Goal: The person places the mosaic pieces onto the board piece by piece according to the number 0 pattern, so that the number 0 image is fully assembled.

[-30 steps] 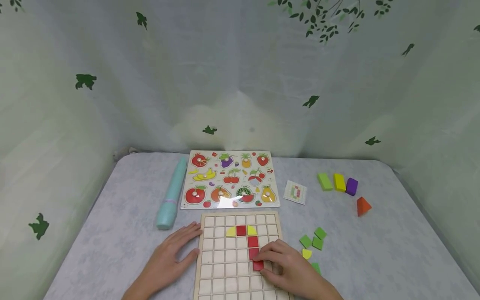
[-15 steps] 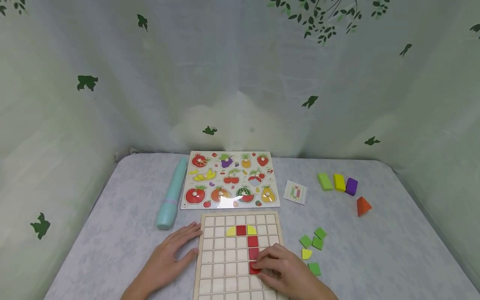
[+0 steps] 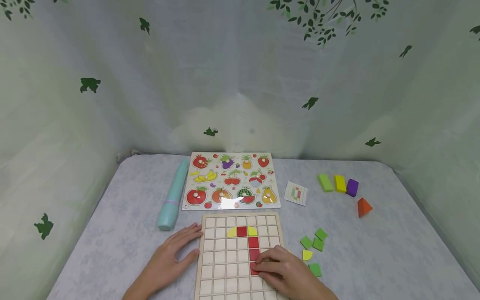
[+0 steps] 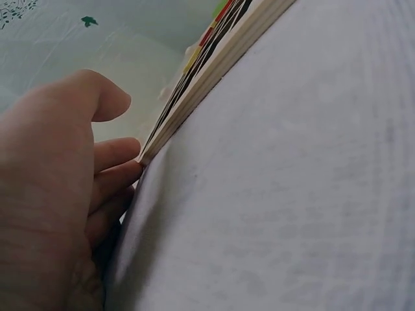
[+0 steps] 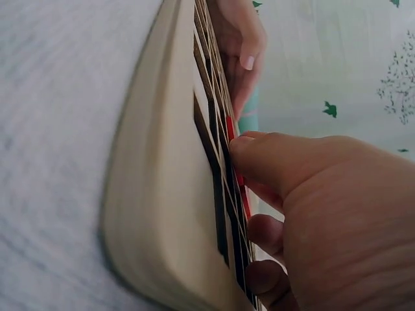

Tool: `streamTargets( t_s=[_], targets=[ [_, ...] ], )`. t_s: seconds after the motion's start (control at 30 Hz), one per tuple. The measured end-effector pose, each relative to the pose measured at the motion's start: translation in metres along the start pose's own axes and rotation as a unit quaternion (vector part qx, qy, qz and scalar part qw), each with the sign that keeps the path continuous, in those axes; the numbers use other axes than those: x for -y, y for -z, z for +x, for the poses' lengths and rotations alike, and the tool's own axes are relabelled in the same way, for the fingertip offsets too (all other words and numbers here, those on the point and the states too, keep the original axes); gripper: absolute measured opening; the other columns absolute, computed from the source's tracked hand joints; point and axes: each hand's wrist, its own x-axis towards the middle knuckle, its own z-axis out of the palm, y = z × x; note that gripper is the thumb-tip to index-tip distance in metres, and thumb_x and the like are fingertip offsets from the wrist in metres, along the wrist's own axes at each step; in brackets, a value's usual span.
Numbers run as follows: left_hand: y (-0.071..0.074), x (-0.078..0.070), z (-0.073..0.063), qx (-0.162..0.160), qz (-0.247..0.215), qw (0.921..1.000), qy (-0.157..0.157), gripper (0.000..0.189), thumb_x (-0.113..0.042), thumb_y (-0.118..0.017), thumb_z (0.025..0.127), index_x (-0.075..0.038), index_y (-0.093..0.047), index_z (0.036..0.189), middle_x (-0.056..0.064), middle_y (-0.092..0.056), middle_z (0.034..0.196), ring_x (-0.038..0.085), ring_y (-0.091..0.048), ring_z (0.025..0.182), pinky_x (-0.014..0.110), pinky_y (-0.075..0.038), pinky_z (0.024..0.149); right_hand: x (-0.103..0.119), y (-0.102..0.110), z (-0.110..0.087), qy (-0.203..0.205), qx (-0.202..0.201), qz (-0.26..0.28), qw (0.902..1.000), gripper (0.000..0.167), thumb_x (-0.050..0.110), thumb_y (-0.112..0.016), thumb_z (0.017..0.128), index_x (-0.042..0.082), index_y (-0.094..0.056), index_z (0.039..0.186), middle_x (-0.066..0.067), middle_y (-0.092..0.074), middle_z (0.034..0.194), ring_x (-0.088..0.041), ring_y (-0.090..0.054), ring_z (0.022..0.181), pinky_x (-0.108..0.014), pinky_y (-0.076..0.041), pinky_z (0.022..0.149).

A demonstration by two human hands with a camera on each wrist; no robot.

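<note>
A wooden grid board (image 3: 225,258) lies at the front of the table. Across its second row sit a yellow quarter-round tile (image 3: 232,232), a red square tile (image 3: 241,231) and another yellow tile (image 3: 252,231). Below the right-hand yellow one runs a column of red tiles. My right hand (image 3: 290,271) has its thumb and index fingertip on the lowest red tile (image 3: 253,268), which lies in a cell and is partly covered by the fingers. My left hand (image 3: 168,258) rests beside the board, fingers extended, fingertips (image 4: 134,170) at its left edge.
Green square tiles (image 3: 315,270) and a yellow quarter-round tile (image 3: 307,255) lie right of the board. Behind it are a fruit puzzle (image 3: 240,168), a small pattern card (image 3: 296,193) and a teal umbrella-like roll (image 3: 170,208). Coloured blocks (image 3: 339,183) stand at the back right.
The lowest red tile has shifted slightly left and down, from askew over the grid into line with the red column. My right hand moved with it; my left hand stays put.
</note>
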Motion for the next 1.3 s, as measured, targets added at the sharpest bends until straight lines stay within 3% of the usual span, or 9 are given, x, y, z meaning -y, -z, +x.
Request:
streamTargets(
  t_s=[0.1,0.2,0.3,0.43,0.53,0.73,0.97,1.17,1.3],
  targets=[
    [0.000,0.000,0.001,0.002,-0.004,1.0000,0.006,0.050,-0.028,-0.080,0.091,-0.032,-0.065,0.139,-0.014,-0.057,0.149,0.017,-0.052,0.142,0.039,-0.048,0.112,0.000,-0.001,0.000,0.012,-0.008,0.004,0.9999,0.021,0.026,-0.072,0.098,0.030,-0.077,0.119,0.021,-0.066,0.121,0.000,-0.059,0.109,-0.019,-0.056,0.092],
    [0.001,0.000,0.002,-0.001,-0.033,0.9994,0.011,0.048,-0.027,-0.078,0.093,-0.032,-0.065,0.138,-0.014,-0.058,0.148,0.018,-0.051,0.142,0.021,-0.041,0.115,0.000,0.000,0.000,0.014,-0.019,0.016,0.9996,0.021,0.025,-0.073,0.098,0.029,-0.076,0.119,0.021,-0.065,0.123,0.000,-0.059,0.111,-0.018,-0.056,0.092],
    [0.000,0.000,0.003,-0.004,-0.061,0.9981,0.009,0.046,-0.026,-0.077,0.094,-0.031,-0.065,0.139,-0.012,-0.058,0.148,0.019,-0.051,0.142,0.003,-0.026,0.113,-0.001,0.004,-0.001,0.013,-0.043,0.023,0.9987,0.021,0.023,-0.074,0.097,0.030,-0.076,0.117,0.020,-0.065,0.122,-0.001,-0.059,0.110,-0.015,-0.055,0.088],
    [-0.001,-0.001,0.000,-0.008,-0.063,0.9980,0.003,0.046,-0.025,-0.077,0.094,-0.031,-0.065,0.138,-0.011,-0.059,0.148,0.019,-0.051,0.142,-0.001,-0.022,0.111,-0.003,0.014,-0.005,0.008,-0.076,0.018,0.9969,0.023,0.018,-0.077,0.095,0.028,-0.077,0.115,0.018,-0.065,0.118,-0.002,-0.058,0.102,-0.013,-0.054,0.078],
    [-0.001,-0.001,0.000,-0.008,-0.054,0.9985,0.003,0.046,-0.024,-0.077,0.094,-0.030,-0.066,0.138,-0.012,-0.058,0.148,0.018,-0.051,0.142,0.002,-0.023,0.113,-0.007,0.024,-0.009,-0.014,-0.096,-0.001,0.9953,0.026,0.015,-0.080,0.092,0.028,-0.077,0.115,0.018,-0.066,0.117,-0.002,-0.059,0.100,-0.017,-0.056,0.078],
    [-0.001,0.001,0.000,-0.002,-0.035,0.9994,0.002,0.045,-0.024,-0.078,0.093,-0.029,-0.067,0.137,-0.013,-0.057,0.149,0.017,-0.051,0.143,0.021,-0.037,0.116,-0.016,0.040,-0.026,-0.066,-0.114,-0.038,0.9906,0.036,0.012,-0.085,0.085,0.029,-0.076,0.116,0.019,-0.067,0.117,-0.002,-0.061,0.099,-0.020,-0.058,0.078],
    [-0.001,0.002,0.003,0.003,-0.034,0.9994,0.009,0.047,-0.021,-0.080,0.091,-0.028,-0.068,0.136,-0.013,-0.058,0.148,0.016,-0.051,0.142,0.044,-0.046,0.113,-0.022,0.055,-0.041,-0.209,-0.041,-0.040,0.9763,0.033,0.027,-0.083,0.089,0.032,-0.074,0.120,0.022,-0.066,0.115,0.001,-0.056,0.091,-0.019,-0.056,0.074],
    [0.000,0.002,0.003,0.009,-0.042,0.9989,0.019,0.045,-0.021,-0.078,0.093,-0.029,-0.068,0.136,-0.014,-0.057,0.149,0.016,-0.050,0.143,0.050,-0.046,0.114,-0.029,0.058,-0.049,-0.209,-0.019,-0.067,0.9754,0.033,0.031,-0.083,0.088,0.033,-0.074,0.120,0.021,-0.066,0.116,0.001,-0.059,0.099,-0.024,-0.059,0.083],
    [0.000,0.002,0.004,0.012,-0.043,0.9988,0.021,0.046,-0.020,-0.078,0.093,-0.028,-0.067,0.137,-0.014,-0.056,0.150,0.017,-0.049,0.144,0.051,-0.045,0.114,-0.034,0.063,-0.054,-0.206,-0.037,-0.088,0.9739,0.038,0.024,-0.087,0.083,0.033,-0.074,0.118,0.020,-0.065,0.117,-0.003,-0.062,0.104,-0.027,-0.061,0.086]
  ],
)
